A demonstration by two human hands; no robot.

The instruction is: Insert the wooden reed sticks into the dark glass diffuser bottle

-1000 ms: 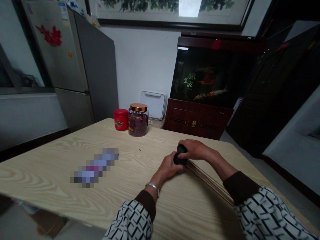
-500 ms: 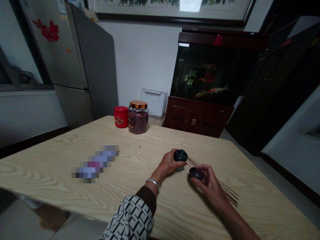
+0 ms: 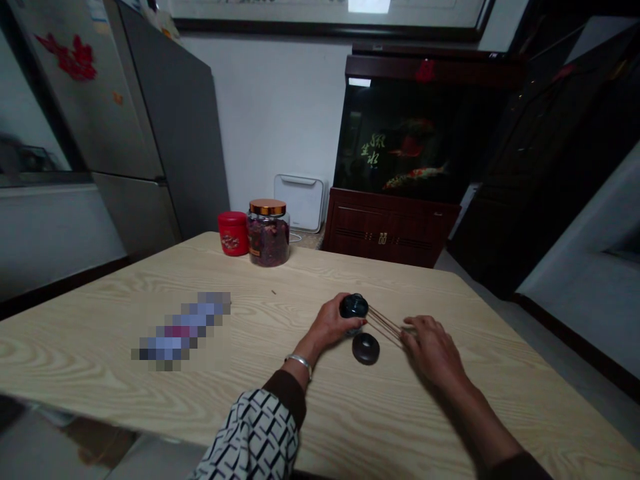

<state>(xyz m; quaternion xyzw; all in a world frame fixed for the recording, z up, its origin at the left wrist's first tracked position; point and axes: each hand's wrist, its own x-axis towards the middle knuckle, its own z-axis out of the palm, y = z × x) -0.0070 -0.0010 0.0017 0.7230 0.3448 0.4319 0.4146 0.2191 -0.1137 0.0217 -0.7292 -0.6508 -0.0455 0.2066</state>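
**While the left hand closes on a black vessel, the right rests open by the sticks**

From the head camera, the left hand is curled around a glossy black vessel, which sits at the fingertips just above the table. This closed, upright hold suits a small, rounded piece: the fingers wrap its lower body and leave its domed top showing. Thin brown sticks run from beside the vessel toward the right hand, whose fingers lie spread and relaxed at the sticks' far end, touching them lightly or very nearly so. The hands are apart, with the sticks between them. A dark brown round cap sits on the pale wood-grain table just below the vessel, near both hands and within easy reach. Whether it fits the vessel cannot be told from here. Farther off on the table stand a red tin and a glass jar of dried flowers with a copper lid. A pixelated, unreadable object lies to the left.
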